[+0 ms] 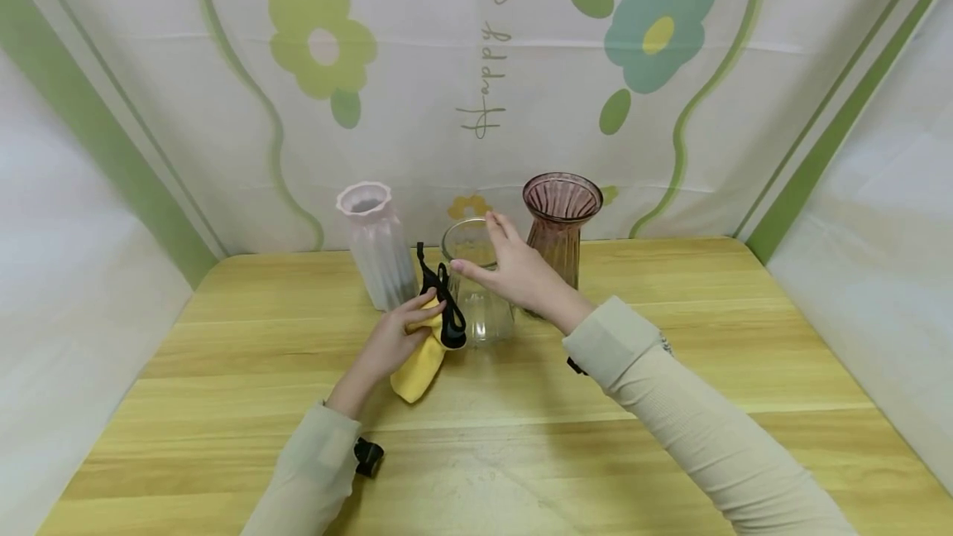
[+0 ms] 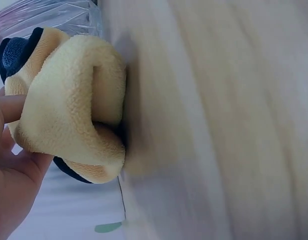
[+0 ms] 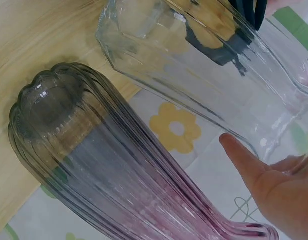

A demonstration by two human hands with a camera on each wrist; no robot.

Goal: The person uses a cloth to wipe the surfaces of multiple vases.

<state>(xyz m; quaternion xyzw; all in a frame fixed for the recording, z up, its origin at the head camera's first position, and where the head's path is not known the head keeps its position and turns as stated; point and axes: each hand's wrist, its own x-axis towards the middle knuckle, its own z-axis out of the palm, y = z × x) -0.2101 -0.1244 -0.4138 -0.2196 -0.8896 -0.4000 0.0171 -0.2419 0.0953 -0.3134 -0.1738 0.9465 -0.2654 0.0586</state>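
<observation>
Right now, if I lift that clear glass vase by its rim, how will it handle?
The clear glass vase looks rigid and breakable, probably slick under the right hand at its rim. Tall and upright, it may tip if nudged near the top.

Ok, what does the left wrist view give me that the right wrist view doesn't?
Only the left wrist view shows the yellow cloth bunched in the left hand against the wooden table, with dark trim at its edges. Only the right wrist view shows the pink ribbed vase and the right hand with fingers on the clear glass vase. Both show the table; the glass at the left wrist view's top edge is too blurred to identify.
</observation>
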